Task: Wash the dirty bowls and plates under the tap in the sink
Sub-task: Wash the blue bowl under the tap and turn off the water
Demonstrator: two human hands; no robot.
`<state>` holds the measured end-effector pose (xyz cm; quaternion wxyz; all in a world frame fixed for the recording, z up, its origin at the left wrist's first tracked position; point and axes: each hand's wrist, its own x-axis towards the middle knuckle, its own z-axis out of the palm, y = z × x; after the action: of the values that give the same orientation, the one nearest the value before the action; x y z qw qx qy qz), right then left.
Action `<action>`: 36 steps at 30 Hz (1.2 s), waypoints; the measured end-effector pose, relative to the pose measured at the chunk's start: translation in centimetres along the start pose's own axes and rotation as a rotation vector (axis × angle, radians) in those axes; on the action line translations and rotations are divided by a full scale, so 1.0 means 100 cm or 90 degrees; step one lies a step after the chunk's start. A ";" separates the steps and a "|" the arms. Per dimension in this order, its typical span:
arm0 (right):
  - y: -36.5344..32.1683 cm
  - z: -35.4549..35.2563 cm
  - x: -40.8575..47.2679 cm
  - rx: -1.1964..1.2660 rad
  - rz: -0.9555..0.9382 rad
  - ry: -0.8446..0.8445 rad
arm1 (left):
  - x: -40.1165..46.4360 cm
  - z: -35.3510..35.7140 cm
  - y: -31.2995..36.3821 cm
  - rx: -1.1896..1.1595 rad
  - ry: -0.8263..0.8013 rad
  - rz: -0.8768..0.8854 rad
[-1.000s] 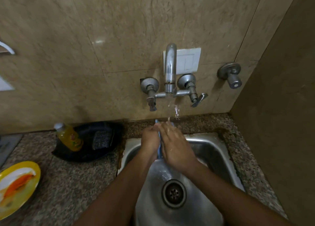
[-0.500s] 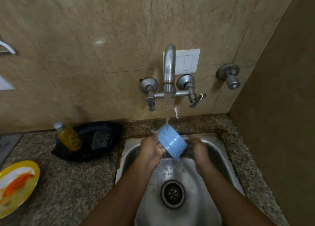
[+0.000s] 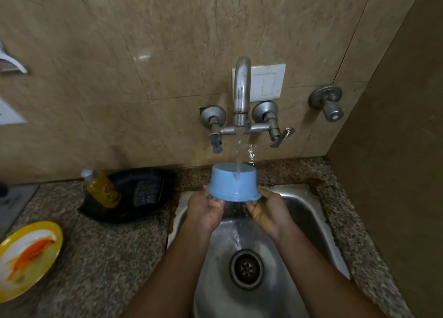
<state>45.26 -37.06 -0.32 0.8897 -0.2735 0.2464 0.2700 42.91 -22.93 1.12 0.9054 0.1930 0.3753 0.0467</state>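
Our left hand [image 3: 208, 208] and right hand [image 3: 268, 210] grip the blue bowl [image 3: 233, 183] by its rim, upside down under the tap [image 3: 241, 95], over the sink [image 3: 309, 212]. Our fingertips hide beneath it. A dirty yellow plate [image 3: 28, 257] is cut off at the left tabletop [image 3: 100, 250] edge.

Sink basin [image 3: 309, 212]: open at 6 o'clock around drain [image 3: 246, 269].
12 o'clock: tap [image 3: 242, 95] overhangs; blue bowl [image 3: 233, 182] beneath its stream.
9 o'clock: black tray [image 3: 124, 212], soap bottle [image 3: 102, 188] on counter [image 3: 96, 257].
3 o'clock: side wall [image 3: 395, 174] close.
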 end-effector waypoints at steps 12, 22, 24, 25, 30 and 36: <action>-0.007 0.007 -0.010 -0.012 -0.033 -0.094 | 0.012 -0.011 -0.001 -0.043 -0.022 -0.096; -0.005 0.005 -0.011 -0.201 -0.053 -0.180 | 0.013 -0.031 0.005 0.019 -0.135 -0.073; -0.004 0.001 -0.011 -0.227 -0.056 -0.202 | 0.013 -0.034 0.009 0.015 -0.156 -0.080; -0.004 -0.002 -0.011 -0.235 -0.058 -0.211 | 0.013 -0.035 0.011 0.013 -0.161 -0.088; -0.005 -0.008 -0.014 -0.251 -0.072 -0.224 | 0.009 -0.033 0.018 0.043 -0.203 -0.122; -0.010 -0.012 -0.011 -0.237 -0.076 -0.124 | 0.004 -0.022 0.015 0.137 -0.199 -0.036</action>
<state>44.70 -38.88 -0.26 0.8577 -0.4202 0.0883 0.2827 41.77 -20.76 -0.01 0.9278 0.2828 0.2383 -0.0499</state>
